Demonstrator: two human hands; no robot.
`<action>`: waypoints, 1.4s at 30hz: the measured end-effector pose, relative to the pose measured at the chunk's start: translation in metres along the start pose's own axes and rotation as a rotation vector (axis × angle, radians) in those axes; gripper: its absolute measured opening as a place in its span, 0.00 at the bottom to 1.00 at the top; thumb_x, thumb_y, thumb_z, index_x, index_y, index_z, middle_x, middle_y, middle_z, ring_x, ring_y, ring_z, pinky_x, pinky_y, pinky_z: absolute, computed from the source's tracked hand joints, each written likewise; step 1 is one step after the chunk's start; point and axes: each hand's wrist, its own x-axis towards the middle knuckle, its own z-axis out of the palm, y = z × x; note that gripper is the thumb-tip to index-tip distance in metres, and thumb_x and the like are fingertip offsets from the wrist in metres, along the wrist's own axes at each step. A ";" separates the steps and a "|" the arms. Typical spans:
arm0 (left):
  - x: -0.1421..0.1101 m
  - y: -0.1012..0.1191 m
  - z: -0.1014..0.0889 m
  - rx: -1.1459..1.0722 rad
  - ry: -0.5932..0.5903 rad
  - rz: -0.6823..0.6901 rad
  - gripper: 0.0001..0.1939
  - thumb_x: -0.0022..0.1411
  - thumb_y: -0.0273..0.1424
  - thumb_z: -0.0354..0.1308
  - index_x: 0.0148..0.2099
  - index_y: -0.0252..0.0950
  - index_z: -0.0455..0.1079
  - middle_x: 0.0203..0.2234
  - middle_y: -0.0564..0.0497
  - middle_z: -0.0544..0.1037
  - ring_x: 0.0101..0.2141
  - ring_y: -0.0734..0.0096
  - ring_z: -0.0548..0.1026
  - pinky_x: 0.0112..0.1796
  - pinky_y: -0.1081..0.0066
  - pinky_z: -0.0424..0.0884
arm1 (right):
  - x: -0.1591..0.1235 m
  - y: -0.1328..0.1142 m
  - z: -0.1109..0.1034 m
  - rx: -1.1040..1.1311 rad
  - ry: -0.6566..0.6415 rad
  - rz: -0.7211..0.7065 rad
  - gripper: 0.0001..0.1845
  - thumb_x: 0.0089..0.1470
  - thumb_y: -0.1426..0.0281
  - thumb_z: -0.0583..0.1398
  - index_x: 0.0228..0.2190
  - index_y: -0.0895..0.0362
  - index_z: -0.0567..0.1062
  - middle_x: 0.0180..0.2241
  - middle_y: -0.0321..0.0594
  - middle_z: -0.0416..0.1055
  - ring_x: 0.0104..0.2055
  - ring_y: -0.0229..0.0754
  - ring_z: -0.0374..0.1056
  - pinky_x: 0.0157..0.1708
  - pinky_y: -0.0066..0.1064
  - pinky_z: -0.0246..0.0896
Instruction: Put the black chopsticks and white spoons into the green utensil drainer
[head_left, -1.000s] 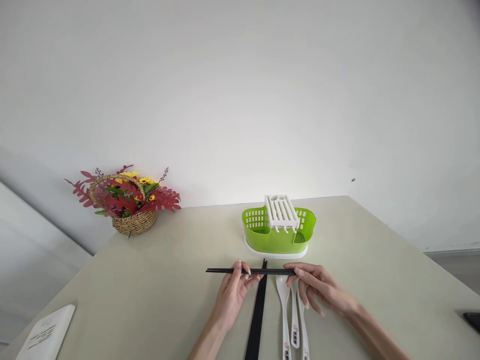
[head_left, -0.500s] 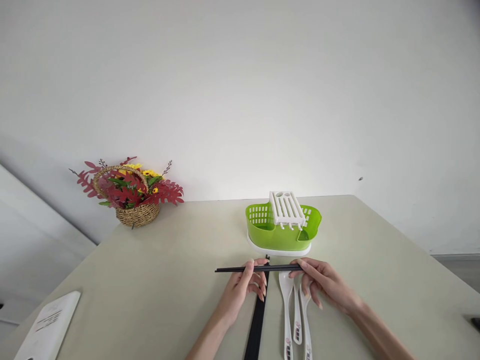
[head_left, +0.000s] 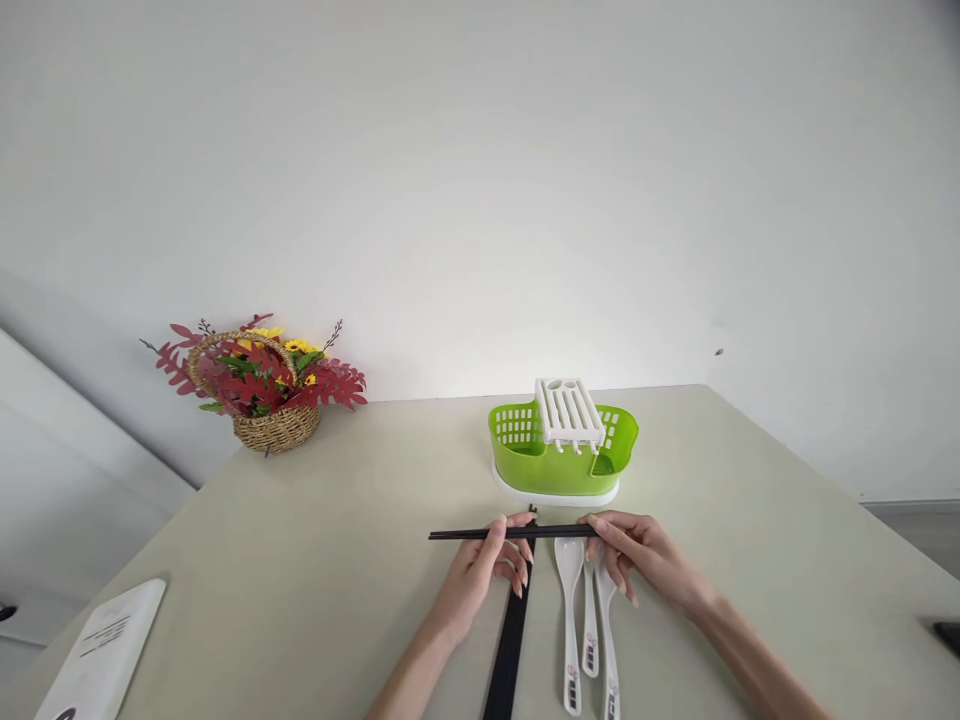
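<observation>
A pair of black chopsticks is held level between my two hands, above the table. My left hand pinches it left of its middle, and the thin tips stick out to the left. My right hand pinches the thick end. Below my left hand lies a bundle of black chopsticks, partly covered by the fingers. Three white spoons lie side by side under my right hand: a left one, a shorter middle one and a right one, whose bowl is partly hidden by my fingers.
Just beyond my hands stands a green utensil basket with a white slotted top and hooks. A wicker basket of artificial flowers sits at the back left. A white object lies front left, and a dark object at the right edge.
Both hands keep their pinch on the chopsticks, nearly still. The view has shifted slightly, so the table things sit a little higher in the picture.
</observation>
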 end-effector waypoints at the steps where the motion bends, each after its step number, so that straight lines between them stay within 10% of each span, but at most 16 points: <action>1: 0.000 0.000 0.000 -0.004 0.002 -0.001 0.34 0.65 0.56 0.60 0.60 0.34 0.77 0.31 0.47 0.77 0.27 0.71 0.73 0.28 0.69 0.71 | 0.000 -0.001 0.001 -0.011 -0.006 -0.004 0.28 0.57 0.44 0.65 0.30 0.59 0.81 0.21 0.36 0.72 0.16 0.33 0.62 0.13 0.26 0.65; 42: 0.006 -0.003 -0.003 0.038 0.448 0.147 0.26 0.53 0.55 0.71 0.34 0.34 0.78 0.31 0.46 0.82 0.24 0.73 0.71 0.28 0.71 0.67 | 0.004 -0.002 0.000 0.079 0.137 -0.125 0.23 0.58 0.49 0.68 0.34 0.58 0.79 0.28 0.41 0.78 0.22 0.38 0.72 0.21 0.30 0.71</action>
